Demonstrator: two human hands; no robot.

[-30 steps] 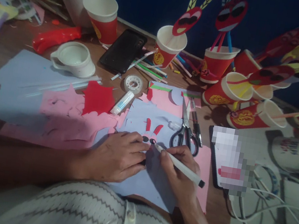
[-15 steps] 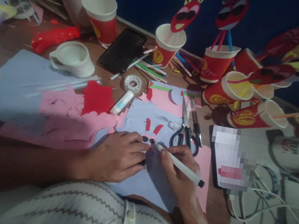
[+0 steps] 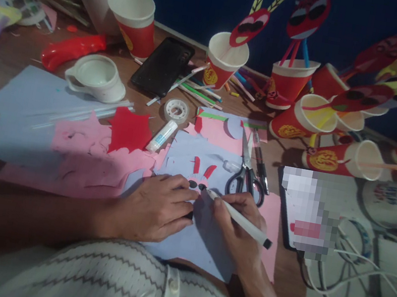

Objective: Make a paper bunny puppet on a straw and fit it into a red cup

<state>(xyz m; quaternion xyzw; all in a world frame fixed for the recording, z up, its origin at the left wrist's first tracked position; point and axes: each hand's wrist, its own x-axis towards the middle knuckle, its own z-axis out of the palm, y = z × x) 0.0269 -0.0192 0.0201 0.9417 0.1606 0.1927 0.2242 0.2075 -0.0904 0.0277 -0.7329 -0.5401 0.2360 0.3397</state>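
My right hand point(image 3: 241, 222) holds a white marker point(image 3: 243, 220) in a writing grip, its tip at the right-hand black eye of a small paper face point(image 3: 198, 180). The face has two black ovals and two red strips standing up from its top. My left hand point(image 3: 161, 207) rests on the paper just left of and below the face, fingers bent and pressed together. A small black piece, which looks like a marker cap point(image 3: 190, 215), sticks out between those fingers; the rest is hidden. Beneath lies a pale blue sheet point(image 3: 200, 246).
Scissors point(image 3: 245, 175) and a pen point(image 3: 261, 165) lie behind my right hand. A glue stick point(image 3: 162, 136), tape roll point(image 3: 176, 110), white mug point(image 3: 96, 77) and black phone point(image 3: 162, 66) lie farther back. Several red paper cups point(image 3: 226, 61) stand or lie along the wall; cables point(image 3: 347, 285) run at right.
The red face in the middle cup has swung to the right, and that cup has shifted slightly. The tipped cup at right has rolled a little. Both my hands look nearly unmoved.
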